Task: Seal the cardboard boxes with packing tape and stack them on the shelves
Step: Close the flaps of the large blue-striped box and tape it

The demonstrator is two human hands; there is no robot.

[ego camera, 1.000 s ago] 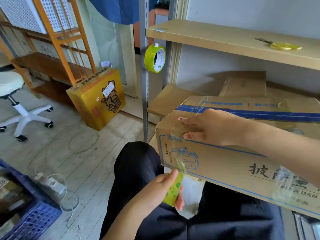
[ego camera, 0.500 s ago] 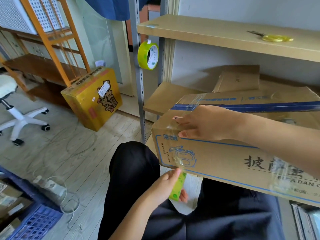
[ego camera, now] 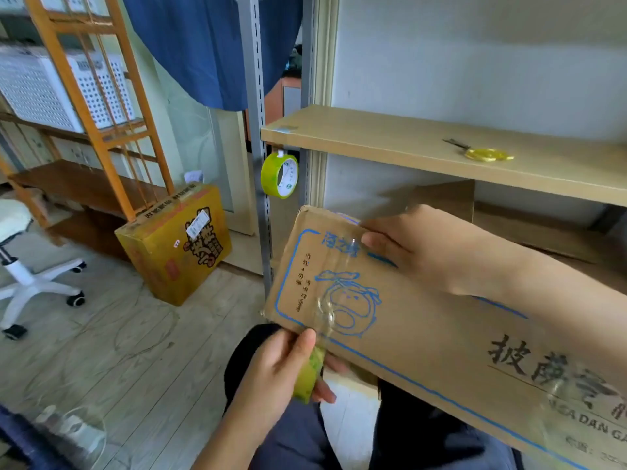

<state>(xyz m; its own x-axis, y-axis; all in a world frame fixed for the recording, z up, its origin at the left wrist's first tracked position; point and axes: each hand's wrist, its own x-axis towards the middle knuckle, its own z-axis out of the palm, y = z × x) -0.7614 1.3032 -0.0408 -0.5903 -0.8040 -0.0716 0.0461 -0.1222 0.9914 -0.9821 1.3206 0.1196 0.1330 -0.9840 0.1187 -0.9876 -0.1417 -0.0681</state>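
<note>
Resting across our lap, the cardboard box point(ego camera: 424, 334) lies tilted with its printed blue cartoon side facing us, its left end just above our left hand point(ego camera: 271, 371) and its top edge under our right hand point(ego camera: 431, 252). Our left hand curls round a green roll of packing tape point(ego camera: 310, 374), thumb on the near side and fingertips showing beyond it, right at the box's lower edge. A clear strip of tape point(ego camera: 327, 313) runs up from that roll over the blue drawing toward our right hand. Our right hand lies flat on the box near its upper left corner, fingers straight and pressing the tape down against the cardboard.

Above our right hand, a wooden shelf point(ego camera: 390, 140) carries yellow-handled scissors point(ego camera: 481, 153). Above and between our hands, a second green tape roll point(ego camera: 280, 175) hangs from the grey shelf post point(ego camera: 252, 96). Further left of our left hand, a yellow carton point(ego camera: 173, 245) sits on the floor beside an orange wooden rack point(ego camera: 84, 106), and a white swivel stool point(ego camera: 20, 266) stands beyond that.
</note>
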